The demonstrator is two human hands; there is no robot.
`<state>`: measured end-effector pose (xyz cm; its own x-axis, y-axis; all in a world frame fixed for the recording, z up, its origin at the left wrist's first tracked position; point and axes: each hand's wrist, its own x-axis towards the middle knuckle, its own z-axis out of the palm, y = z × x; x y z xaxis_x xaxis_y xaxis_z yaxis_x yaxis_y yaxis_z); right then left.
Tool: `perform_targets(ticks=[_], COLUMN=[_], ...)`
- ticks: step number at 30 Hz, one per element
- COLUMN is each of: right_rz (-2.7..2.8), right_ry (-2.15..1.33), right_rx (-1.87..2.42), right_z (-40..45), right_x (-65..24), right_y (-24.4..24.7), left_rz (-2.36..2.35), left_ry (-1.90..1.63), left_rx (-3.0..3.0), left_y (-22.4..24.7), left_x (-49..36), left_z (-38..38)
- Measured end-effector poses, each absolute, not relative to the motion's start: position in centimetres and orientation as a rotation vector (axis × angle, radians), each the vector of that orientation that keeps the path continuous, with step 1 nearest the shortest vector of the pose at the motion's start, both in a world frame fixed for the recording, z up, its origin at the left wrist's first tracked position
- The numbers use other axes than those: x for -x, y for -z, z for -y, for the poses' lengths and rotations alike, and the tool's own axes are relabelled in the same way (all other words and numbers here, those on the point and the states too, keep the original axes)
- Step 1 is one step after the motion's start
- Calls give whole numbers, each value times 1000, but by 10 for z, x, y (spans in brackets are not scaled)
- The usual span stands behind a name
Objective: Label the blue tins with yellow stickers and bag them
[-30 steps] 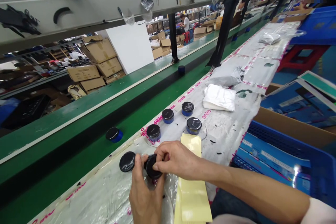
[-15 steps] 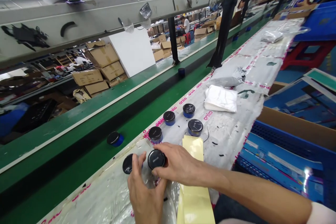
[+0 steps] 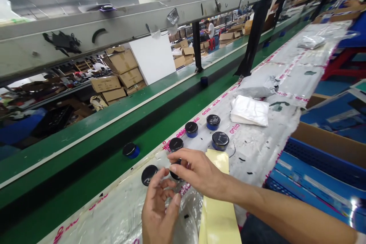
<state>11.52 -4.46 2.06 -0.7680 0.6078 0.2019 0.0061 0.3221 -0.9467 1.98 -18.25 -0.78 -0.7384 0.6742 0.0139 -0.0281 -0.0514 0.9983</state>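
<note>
My left hand (image 3: 160,209) is empty, its fingers loosely curled and apart from the thumb, just in front of a round black-lidded jar (image 3: 149,175). My right hand (image 3: 198,171) hovers over another jar (image 3: 175,174), which it partly covers; finger and thumb are apart and do not appear to grip it. Beyond my hands stand several more blue jars with glossy black lids, among them one jar (image 3: 175,144) close to my right fingertips and another (image 3: 220,140) farther right. Under my right forearm lies a yellow sheet strip (image 3: 220,217).
The jars stand on a plastic-covered bench (image 3: 114,213). Alongside runs a green conveyor (image 3: 160,129) carrying a tipped jar (image 3: 130,150). A white folded stack (image 3: 249,110) and grey bag (image 3: 257,85) lie farther along. Blue crates (image 3: 311,156) stand right; a beam (image 3: 120,30) crosses above.
My right hand has loosened from around the jar, and its fingers now sit above it. My left hand has drawn back slightly from the jar beside it. The view has shifted a little left.
</note>
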Motion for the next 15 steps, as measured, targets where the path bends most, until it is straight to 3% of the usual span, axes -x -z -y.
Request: perform_targets(ticks=[8, 15], right_rz=[1740, 1625], right_ry=[-2139, -2301], right_rx=[647, 636], right_z=[47, 42], right_x=[-100, -98], right_y=[-17, -14], left_rz=[-1837, -1914], left_ry=[-1724, -1697], left_rx=[-813, -876], left_y=[13, 20], left_x=[-19, -20], left_z=[186, 186])
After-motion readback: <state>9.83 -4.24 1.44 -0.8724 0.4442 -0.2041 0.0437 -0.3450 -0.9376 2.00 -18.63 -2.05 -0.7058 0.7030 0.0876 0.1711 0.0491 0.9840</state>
